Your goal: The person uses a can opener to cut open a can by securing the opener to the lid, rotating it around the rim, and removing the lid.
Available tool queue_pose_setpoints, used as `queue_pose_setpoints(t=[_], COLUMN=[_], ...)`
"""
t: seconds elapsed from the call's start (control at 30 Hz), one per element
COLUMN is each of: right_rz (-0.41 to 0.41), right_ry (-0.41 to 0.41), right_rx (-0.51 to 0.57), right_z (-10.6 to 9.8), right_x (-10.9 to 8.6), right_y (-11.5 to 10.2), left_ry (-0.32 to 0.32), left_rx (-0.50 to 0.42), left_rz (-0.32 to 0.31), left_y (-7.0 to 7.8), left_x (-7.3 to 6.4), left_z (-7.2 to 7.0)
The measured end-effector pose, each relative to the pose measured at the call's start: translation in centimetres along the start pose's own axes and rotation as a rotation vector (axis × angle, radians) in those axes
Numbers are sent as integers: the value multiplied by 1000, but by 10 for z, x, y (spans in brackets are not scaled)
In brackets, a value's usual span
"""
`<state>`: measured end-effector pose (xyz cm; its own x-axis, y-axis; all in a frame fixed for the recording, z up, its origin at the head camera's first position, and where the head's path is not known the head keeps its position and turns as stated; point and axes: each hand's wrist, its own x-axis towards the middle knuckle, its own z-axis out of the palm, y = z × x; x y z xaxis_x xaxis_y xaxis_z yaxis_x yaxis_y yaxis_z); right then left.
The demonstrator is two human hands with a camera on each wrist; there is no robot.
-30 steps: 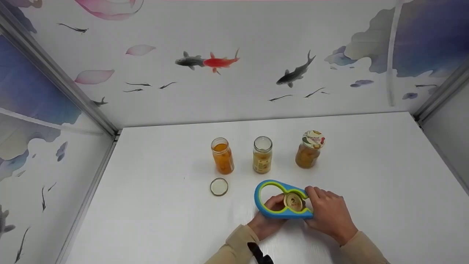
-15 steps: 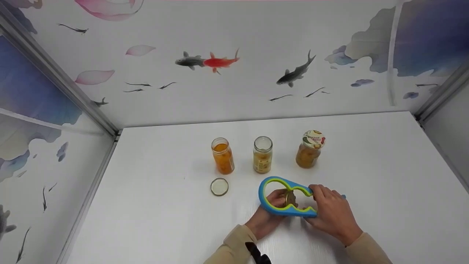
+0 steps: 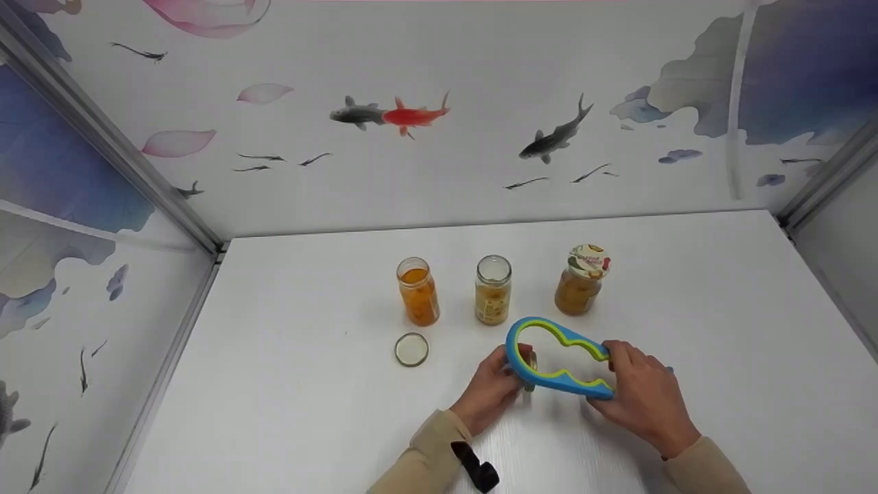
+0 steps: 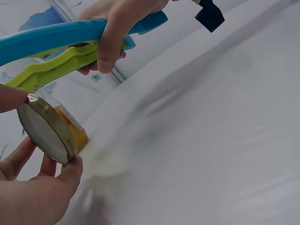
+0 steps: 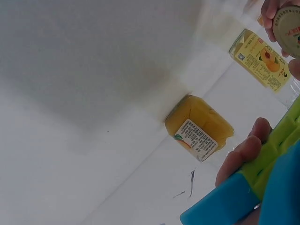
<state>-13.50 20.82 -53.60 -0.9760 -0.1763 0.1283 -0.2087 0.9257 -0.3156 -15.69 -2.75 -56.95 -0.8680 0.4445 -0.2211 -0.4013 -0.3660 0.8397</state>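
Observation:
My left hand [image 3: 488, 390] pinches a gold metal jar lid [image 4: 58, 129] by its rim, thumb on one side and fingertips on the other. In the left wrist view the pale inner face of the lid shows. My right hand [image 3: 648, 394] grips the handles of a blue jar opener [image 3: 569, 385] with a wavy green inner edge. The opener's rounded end overlaps the left hand in the head view. Behind the hands stand an uncovered jar of orange fruit [image 3: 420, 302], an uncovered jar with paler contents [image 3: 492, 305] and a jar with a patterned lid [image 3: 577, 295].
Another lid [image 3: 411, 350] lies on the white table [image 3: 295, 384] in front of the orange jar. A wall painted with fish [image 3: 415, 116] rises behind the table, and side panels close it in left and right. A black strap end [image 3: 475, 468] hangs by the left sleeve.
The jar opener has moved right and up with my right hand, off the lid. The lid, held in my left hand, has turned onto its edge and moved slightly left.

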Motion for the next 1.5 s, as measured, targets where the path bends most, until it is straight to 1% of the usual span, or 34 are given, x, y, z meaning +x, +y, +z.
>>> queue_pose_setpoints(t=[0.03,0.07,0.13,0.17,0.2,0.27,0.4,0.47,0.5,0.57,0.73,0.83,0.9,0.97,1.07,1.27,1.37,1.5], right_rz=[6,12,30,39,49,65,83,86,86,89,93,94,96,100,111,147,149,146], right_ry=[5,8,1,-3,-7,-19,-30,-33,-31,-32,-29,-26,-27,-30,-42,-65,-65,-64], right_rx=[1,0,1,2,1,1,-3,-1,-1,2,15,17,14,11,11,19,12,-9], right_z=[-1,-1,-3,-3,-4,-4,-4,-3,-3,-3,-3,-3,-2,-2,-2,-2,-2,-2], right_x=[0,0,0,0,-1,-1,-2,-2,-2,-3,-4,-4,-4,-5,-6,-6,-6,-8], right_y=[1,2,3,4,5,6,8,9,10,11,13,15,15,16,16,16,16,17], left_ry=[70,117,119,118,109,113,168,182,188,192,206,215,221,225,231,235,240,244], left_rx=[24,50,126,161,208,346,707,863,926,1009,1129,1199,1239,1255,1280,1316,1330,1332], left_rz=[17,21,27,14,19,44,104,123,131,144,126,101,101,93,98,95,90,107], left_y=[-8,-9,-7,-6,-3,2,6,7,8,9,11,10,11,12,13,13,12,11], left_x=[6,9,10,12,11,10,12,15,16,18,24,29,30,31,32,34,34,32], left_z=[6,7,1,-4,-7,-10,-14,-15,-16,-16,-16,-15,-14,-14,-13,-12,-11,-10])
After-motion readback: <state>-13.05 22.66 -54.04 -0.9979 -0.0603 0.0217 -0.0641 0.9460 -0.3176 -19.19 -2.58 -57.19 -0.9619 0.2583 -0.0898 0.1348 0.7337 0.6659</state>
